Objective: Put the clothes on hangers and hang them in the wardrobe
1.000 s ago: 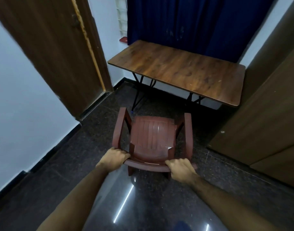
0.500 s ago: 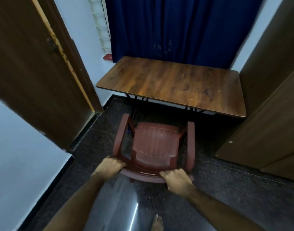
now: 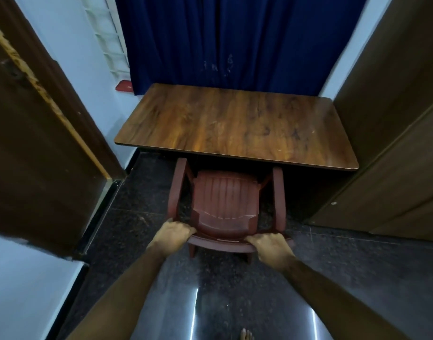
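Gripping a Chair at the Table

Filling the room's lower half, a dark polished floor (image 3: pixel 235 303) meets a blue curtain (image 3: pixel 235 38), a wooden door (image 3: pixel 39 143) and brown wardrobe panels (image 3: pixel 394 143). The table (image 3: pixel 235 123) overhangs the front of a red plastic chair (image 3: pixel 225 204), which faces it. Left hand (image 3: pixel 172 233) and right hand (image 3: pixel 271 249) curl round its backrest top. No clothes or hangers visible.

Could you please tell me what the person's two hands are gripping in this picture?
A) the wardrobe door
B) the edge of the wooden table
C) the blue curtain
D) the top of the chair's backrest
D: the left hand and right hand both curl over the backrest top of the red-brown plastic chair, short of the wooden table.
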`<state>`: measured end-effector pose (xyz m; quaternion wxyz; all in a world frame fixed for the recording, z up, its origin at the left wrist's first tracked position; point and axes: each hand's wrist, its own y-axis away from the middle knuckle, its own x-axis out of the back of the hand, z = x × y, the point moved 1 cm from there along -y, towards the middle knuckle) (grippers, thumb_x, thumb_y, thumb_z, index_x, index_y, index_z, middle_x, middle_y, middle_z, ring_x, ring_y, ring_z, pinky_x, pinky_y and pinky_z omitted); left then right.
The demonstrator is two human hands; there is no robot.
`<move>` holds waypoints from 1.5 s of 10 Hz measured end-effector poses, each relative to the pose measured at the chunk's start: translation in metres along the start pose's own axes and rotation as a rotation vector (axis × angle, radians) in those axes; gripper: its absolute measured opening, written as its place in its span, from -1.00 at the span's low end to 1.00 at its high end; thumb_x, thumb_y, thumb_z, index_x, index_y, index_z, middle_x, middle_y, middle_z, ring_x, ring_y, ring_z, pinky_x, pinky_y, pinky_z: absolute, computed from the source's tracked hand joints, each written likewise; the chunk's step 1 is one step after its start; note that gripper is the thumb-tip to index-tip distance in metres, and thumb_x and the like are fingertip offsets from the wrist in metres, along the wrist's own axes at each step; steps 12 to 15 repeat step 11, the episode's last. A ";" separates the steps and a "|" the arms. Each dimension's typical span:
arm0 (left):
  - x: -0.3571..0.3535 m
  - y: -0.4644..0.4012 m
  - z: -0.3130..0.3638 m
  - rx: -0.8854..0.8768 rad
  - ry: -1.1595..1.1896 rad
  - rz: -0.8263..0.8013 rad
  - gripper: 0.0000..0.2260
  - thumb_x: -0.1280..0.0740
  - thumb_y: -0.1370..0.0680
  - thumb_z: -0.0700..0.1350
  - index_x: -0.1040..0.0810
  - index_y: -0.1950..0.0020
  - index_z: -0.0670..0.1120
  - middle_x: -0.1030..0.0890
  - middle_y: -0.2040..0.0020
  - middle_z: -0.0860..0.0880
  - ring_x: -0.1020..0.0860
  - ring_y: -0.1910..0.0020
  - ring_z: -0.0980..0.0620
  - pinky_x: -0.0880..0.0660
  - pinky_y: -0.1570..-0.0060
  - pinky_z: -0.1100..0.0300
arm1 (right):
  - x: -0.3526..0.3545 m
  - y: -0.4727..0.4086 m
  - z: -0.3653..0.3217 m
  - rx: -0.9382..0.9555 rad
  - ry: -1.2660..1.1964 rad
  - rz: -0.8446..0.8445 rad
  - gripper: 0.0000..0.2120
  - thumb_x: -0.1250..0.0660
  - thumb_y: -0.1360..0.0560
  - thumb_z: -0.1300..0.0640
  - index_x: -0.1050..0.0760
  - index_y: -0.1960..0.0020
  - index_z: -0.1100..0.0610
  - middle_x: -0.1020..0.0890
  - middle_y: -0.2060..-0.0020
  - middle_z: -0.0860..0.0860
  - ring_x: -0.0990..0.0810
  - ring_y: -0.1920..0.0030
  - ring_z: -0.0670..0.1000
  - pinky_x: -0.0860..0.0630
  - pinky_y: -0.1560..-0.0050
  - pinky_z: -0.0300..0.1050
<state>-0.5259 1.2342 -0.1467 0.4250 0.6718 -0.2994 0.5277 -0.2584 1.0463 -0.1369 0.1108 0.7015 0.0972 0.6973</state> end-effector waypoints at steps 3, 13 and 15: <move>0.002 -0.035 -0.056 -0.075 -0.001 -0.035 -0.65 -0.38 -0.28 -0.16 -0.59 -0.04 0.09 -0.68 0.07 0.08 -0.67 0.10 0.00 -0.59 0.16 0.09 | 0.015 -0.042 -0.007 -0.135 0.030 0.015 -0.56 -0.26 -0.49 0.10 -0.49 -0.35 -0.14 -0.66 -0.16 -0.08 -0.62 -0.17 0.06 -0.53 -0.15 0.00; 0.078 0.071 0.018 0.107 0.023 0.166 -0.42 -0.15 -0.66 0.15 -0.13 -0.62 -0.06 -0.21 -0.60 -0.05 -0.14 -0.59 -0.11 -0.09 -0.51 -0.24 | 0.085 0.056 -0.063 -0.282 0.123 0.098 -0.37 -0.18 -0.64 -0.19 -0.17 -0.58 0.11 -0.36 -0.48 0.11 -0.38 -0.43 0.18 -0.34 -0.38 0.16; 0.078 0.071 0.018 0.107 0.023 0.166 -0.42 -0.15 -0.66 0.15 -0.13 -0.62 -0.06 -0.21 -0.60 -0.05 -0.14 -0.59 -0.11 -0.09 -0.51 -0.24 | 0.085 0.056 -0.063 -0.282 0.123 0.098 -0.37 -0.18 -0.64 -0.19 -0.17 -0.58 0.11 -0.36 -0.48 0.11 -0.38 -0.43 0.18 -0.34 -0.38 0.16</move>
